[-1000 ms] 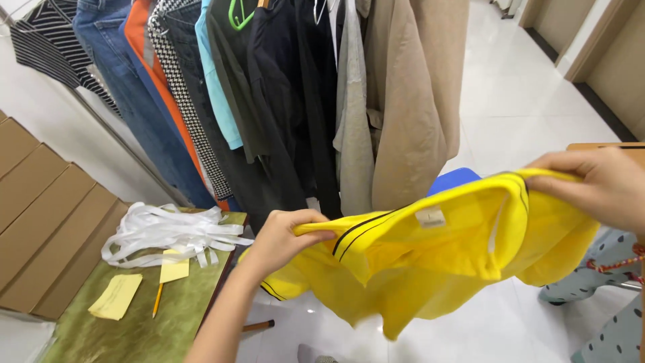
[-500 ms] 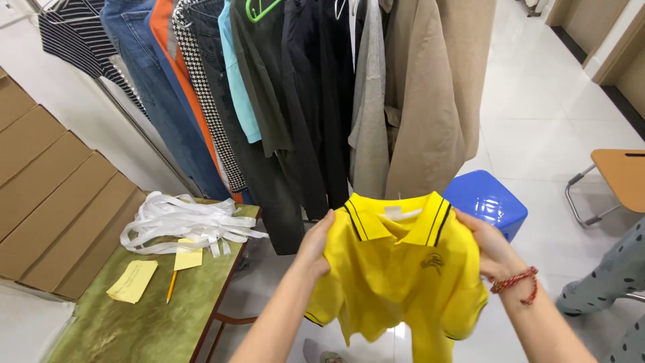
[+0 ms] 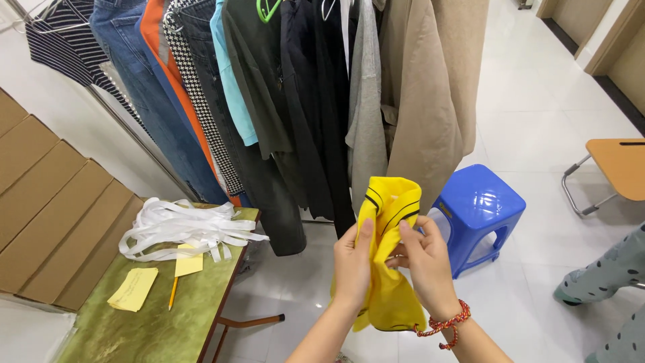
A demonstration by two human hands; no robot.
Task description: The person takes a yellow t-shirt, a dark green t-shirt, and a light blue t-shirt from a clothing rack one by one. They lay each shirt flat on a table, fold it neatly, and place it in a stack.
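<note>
White strips [image 3: 185, 228], yellow notes [image 3: 133, 289] and a pencil [image 3: 173, 293] are spread on the green table [image 3: 154, 329] at the left. In the middle, below hanging clothes [image 3: 295, 101], a bunched yellow polo shirt [image 3: 388, 269] is gripped by the left hand [image 3: 353, 265] and the right hand [image 3: 426, 259], fingers closed around it. A blue stool [image 3: 478, 208] is seen beside.

Brown cardboard boxes [image 3: 47, 215] stacked in a slanted row at left, beside the green table [image 3: 175, 323]. On that table lie two yellow paper slips: a larger note [image 3: 133, 289] near its left edge, a smaller one [image 3: 189, 263] touching the white strap pile [image 3: 181, 228]. No screens or signs.
</note>
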